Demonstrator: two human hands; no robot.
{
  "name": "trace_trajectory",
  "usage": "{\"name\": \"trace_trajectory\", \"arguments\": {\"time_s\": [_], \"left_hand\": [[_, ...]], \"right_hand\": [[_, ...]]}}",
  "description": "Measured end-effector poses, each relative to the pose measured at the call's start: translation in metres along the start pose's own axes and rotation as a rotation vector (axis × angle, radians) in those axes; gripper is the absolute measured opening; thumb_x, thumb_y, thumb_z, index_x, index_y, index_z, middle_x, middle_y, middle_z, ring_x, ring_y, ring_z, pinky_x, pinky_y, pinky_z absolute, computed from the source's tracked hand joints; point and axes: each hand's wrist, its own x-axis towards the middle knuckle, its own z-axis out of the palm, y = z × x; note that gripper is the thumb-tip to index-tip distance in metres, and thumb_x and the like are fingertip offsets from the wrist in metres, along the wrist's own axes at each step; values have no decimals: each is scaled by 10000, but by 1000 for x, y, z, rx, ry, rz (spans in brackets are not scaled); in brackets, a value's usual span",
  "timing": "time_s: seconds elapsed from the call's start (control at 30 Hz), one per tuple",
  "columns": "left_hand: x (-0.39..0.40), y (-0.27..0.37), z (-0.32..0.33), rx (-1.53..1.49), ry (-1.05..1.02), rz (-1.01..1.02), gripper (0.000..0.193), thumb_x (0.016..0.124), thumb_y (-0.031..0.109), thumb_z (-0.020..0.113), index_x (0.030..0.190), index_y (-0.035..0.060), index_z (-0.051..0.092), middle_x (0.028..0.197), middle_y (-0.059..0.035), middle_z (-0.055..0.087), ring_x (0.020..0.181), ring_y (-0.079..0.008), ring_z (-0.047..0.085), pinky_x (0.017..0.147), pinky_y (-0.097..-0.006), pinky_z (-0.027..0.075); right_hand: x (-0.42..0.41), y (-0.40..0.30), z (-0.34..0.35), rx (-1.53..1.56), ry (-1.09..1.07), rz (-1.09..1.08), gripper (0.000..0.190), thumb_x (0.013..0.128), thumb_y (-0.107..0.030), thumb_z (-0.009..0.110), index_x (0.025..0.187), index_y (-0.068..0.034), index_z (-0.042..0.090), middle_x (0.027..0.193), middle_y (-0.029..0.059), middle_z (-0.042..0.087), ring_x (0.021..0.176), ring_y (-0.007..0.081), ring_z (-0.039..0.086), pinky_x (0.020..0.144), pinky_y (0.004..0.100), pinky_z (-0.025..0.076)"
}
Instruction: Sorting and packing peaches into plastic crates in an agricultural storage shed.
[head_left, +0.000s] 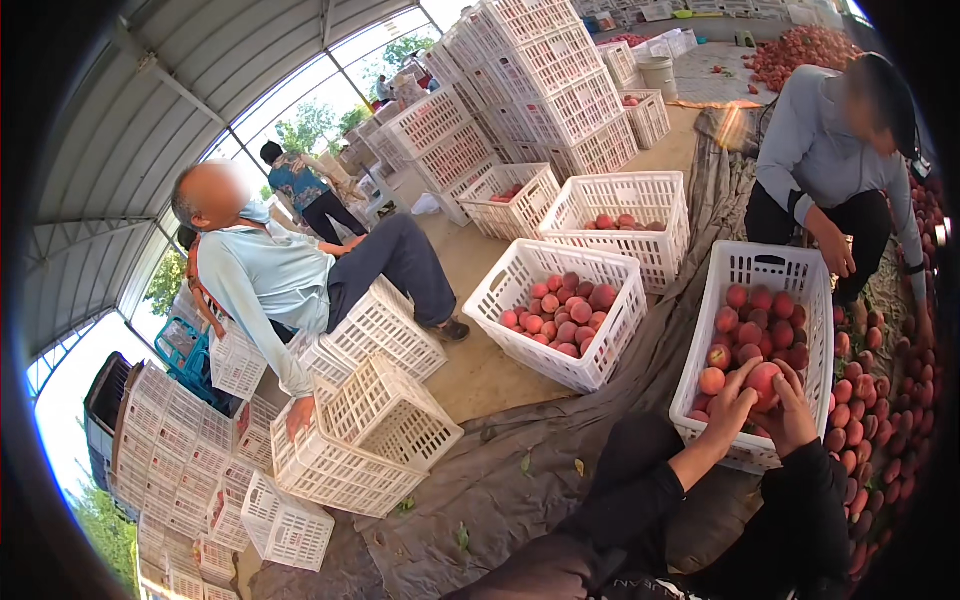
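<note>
Between my two hands is one red peach, held just over a white plastic crate. My left hand grips its left side, and my right hand has its fingers on the right side. Loose peaches partly fill the crate below, red with a few yellowish ones. My hands hide some of the fruit at the near end. To the right of the crate, many more peaches lie spread on the ground.
A co-worker crouches beyond the crate, one arm reaching toward the ground peaches. More white crates with peaches stand to the left on a dark tarp and floor. A seated person rests a hand on an overturned crate. Tall crate stacks rise behind.
</note>
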Motion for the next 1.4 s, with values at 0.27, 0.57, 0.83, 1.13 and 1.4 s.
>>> {"name": "trace_trajectory", "arguments": {"time_s": [0.27, 0.57, 0.83, 1.13, 1.4], "left_hand": [[-15, 23, 19, -131, -95, -93, 567, 836, 30, 405, 1402, 6, 376, 1391, -111, 420, 1257, -168, 418, 1052, -272, 324], [-22, 8, 23, -139, -150, -107, 613, 842, 46, 410, 1449, 89, 339, 1267, -10, 465, 859, -24, 499, 813, -195, 443], [-24, 10, 26, -106, -210, -11, 615, 901, 159, 510, 1461, 62, 273, 1367, -60, 399, 1168, -129, 467, 992, -269, 395], [-25, 38, 26, -40, -107, 201, 519, 923, 331, 584, 1312, 21, 436, 1262, -110, 497, 1208, -194, 456, 1034, -320, 344], [-16, 68, -9, -594, 171, -119, 436, 934, 456, 433, 1136, 86, 545, 1036, -99, 622, 858, -211, 610, 688, -349, 510]], "right_hand": [[-24, -13, -7, -5, -23, -11, 423, 962, -283, 495, 1349, -147, 387, 1289, 97, 455, 1104, 256, 546, 825, 419, 545], [-39, -13, -13, 38, -19, -11, 462, 959, -277, 499, 1372, -133, 353, 1286, 94, 463, 1101, 237, 549, 837, 419, 538], [-36, -14, -20, 91, -15, 10, 498, 933, -375, 527, 1351, -148, 378, 1226, 76, 510, 1019, 207, 585, 782, 363, 533], [-41, -25, 5, -389, -82, -92, 534, 976, -461, 394, 1379, -111, 381, 1106, 77, 565, 724, 128, 598, 576, 249, 489], [-48, -25, 23, -507, -301, -143, 563, 992, -335, 413, 1455, -67, 241, 1339, 143, 461, 836, 138, 600, 763, 283, 504]]}}
